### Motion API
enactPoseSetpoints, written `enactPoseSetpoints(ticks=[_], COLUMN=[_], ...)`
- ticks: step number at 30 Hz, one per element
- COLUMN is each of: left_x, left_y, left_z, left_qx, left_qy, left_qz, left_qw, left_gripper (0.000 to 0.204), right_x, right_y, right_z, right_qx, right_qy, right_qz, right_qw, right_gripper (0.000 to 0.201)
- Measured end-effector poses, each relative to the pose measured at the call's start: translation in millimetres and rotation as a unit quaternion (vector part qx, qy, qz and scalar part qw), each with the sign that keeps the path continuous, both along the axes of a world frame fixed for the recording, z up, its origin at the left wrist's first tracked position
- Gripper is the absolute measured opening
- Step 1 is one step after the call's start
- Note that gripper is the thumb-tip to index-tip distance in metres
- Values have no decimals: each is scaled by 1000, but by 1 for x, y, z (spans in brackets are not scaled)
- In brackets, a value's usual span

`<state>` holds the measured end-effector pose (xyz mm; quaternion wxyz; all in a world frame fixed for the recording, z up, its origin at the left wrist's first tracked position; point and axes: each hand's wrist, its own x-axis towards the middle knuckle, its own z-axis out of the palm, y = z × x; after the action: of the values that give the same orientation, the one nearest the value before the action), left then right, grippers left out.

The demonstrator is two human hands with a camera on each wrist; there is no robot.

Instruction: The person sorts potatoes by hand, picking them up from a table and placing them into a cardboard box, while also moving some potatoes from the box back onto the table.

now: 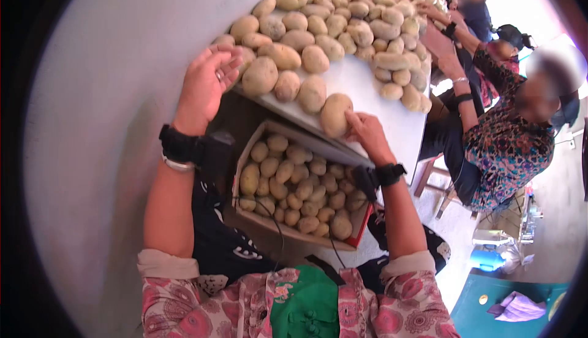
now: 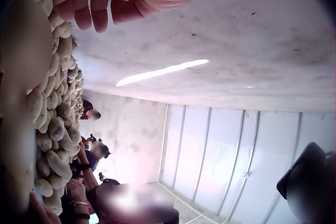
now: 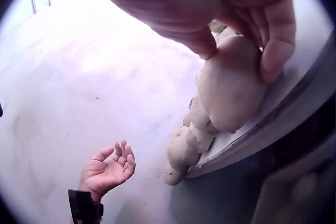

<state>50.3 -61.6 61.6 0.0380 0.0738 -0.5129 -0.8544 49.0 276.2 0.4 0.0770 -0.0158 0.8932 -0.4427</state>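
Note:
My right hand (image 1: 369, 132) pinches a large potato (image 1: 335, 115) at the table's near edge. In the right wrist view, thumb and fingers lie on either side of that potato (image 3: 232, 85). My left hand (image 1: 208, 87) is held with loosely bent fingers at the left end of the front row, with nothing in its grasp. The right wrist view shows this left hand (image 3: 109, 171) palm up, apart from the row. Beside the held potato stands another large potato (image 1: 312, 94), in line with several more along the edge.
A heap of potatoes (image 1: 361, 31) covers much of the white table (image 1: 358, 83). Below its edge, a cardboard box (image 1: 365, 223) full of potatoes sits between my knees. A wall (image 1: 116, 93) rises close on the left. Other people (image 1: 508, 148) sit along the table's right side.

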Motion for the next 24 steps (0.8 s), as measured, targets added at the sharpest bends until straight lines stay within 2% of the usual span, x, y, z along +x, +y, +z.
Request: enactPoseSetpoints(ticks=[1, 3, 7, 8, 9, 11, 12, 13, 15, 17, 19, 20, 21, 23, 24], left_x=[1, -2, 0, 1, 1, 0, -2, -3, -3, -4, -5, -4, -2, 1, 1], left_y=[-1, -3, -2, -2, -2, -3, -4, -4, -3, -8, -4, -3, -3, -3, -4], left_z=[-2, -4, 3, 3, 3, 2, 1, 1, -1, -11, -6, -5, -5, -4, -2], left_qx=[-1, 11, -8, -3, 2, 1, 0, -1, -1, 7, 5, 4, 2, 6, 8], left_qy=[-17, 26, 20, 25, 28, 18, 18, 16, 26, 27, 23, 17, 8, 14, 11], left_qz=[-5, -25, -15, -15, -15, -14, -13, -15, -15, -32, -29, -21, -14, -17, -21], left_qw=[1000, 999, 1000, 1000, 999, 1000, 1000, 1000, 1000, 999, 999, 1000, 1000, 1000, 1000], left_gripper=[17, 18, 17, 18, 18, 18, 18, 18, 18, 18, 17, 17, 17, 17, 17], right_x=[-1, 9, 28, 38, 47, 71, 83, 95, 110, 120, 132, 134, 136, 142, 142], right_y=[2, -3, 4, 0, -2, -3, -3, -3, -7, -1, -2, -8, -18, -41, -47], right_z=[-3, 11, 27, 29, 32, 33, 26, 11, -28, -88, -152, -175, -187, -170, -174], right_qx=[2, -66, -73, -66, -67, -128, -158, -196, -129, 42, 115, 131, 145, 198, 198], right_qy=[6, -37, -31, 21, 17, 82, 39, -6, 2, -15, 102, 96, 87, -13, -3], right_qz=[9, -4, -46, -81, -80, -74, -57, -33, 75, 140, 206, 200, 192, 161, 158], right_qw=[1000, 997, 996, 994, 994, 986, 985, 980, 989, 989, 967, 966, 967, 967, 967], right_gripper=[48, 49, 51, 41, 41, 27, 18, 17, 20, 29, 44, 46, 49, 48, 48])
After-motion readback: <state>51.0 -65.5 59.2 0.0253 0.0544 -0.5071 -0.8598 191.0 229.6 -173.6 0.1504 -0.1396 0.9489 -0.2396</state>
